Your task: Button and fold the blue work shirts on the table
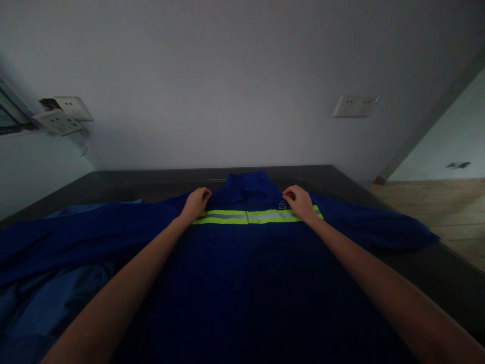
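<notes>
A dark blue work jacket (242, 273) lies spread out with its front up, its collar (248, 183) toward the wall and both sleeves stretched out sideways. A yellow-green and grey reflective strip (223, 217) crosses its chest. My left hand (196, 202) pinches the jacket's cloth at the chest, left of the collar and just above the strip. On the other side, my right hand (299, 200) pinches the cloth beside small pale lettering, fingertips together. The lower part of the jacket is in deep shadow.
Beneath the jacket is a dark table (159, 179) against a grey wall (215, 91). Lighter blue cloth (56, 303) lies at the left under a sleeve. Sockets (356, 106) are on the wall, and a power strip (58, 122) hangs at the left. Wooden floor (435, 202) shows at right.
</notes>
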Demonstrator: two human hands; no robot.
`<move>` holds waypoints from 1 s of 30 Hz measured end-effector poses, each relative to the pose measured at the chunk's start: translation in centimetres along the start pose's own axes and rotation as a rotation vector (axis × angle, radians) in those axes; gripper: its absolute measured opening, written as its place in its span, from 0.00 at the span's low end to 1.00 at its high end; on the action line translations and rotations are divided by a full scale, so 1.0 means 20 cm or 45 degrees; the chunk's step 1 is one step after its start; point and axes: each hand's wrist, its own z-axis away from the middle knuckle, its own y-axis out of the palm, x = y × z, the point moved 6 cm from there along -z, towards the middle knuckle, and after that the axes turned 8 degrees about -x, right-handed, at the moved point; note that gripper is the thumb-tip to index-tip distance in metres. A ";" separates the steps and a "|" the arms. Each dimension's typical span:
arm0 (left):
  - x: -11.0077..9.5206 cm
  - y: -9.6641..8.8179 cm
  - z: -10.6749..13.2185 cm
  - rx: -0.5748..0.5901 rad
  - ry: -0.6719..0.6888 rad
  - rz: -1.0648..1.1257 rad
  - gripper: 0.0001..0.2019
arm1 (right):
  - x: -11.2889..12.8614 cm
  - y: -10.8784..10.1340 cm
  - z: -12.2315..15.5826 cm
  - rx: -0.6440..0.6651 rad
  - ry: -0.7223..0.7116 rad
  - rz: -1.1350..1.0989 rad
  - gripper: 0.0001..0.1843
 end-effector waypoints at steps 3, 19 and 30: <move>-0.05 -0.21 0.14 -0.046 0.121 0.126 0.08 | 0.04 -0.20 0.13 -0.018 -0.073 -0.170 0.04; -0.37 -0.59 1.03 0.349 0.204 0.211 0.10 | 0.25 -0.64 0.72 0.381 -0.019 -0.183 0.10; -0.84 -0.39 1.02 0.192 0.126 0.208 0.11 | 0.72 -0.53 0.74 0.207 0.050 0.039 0.21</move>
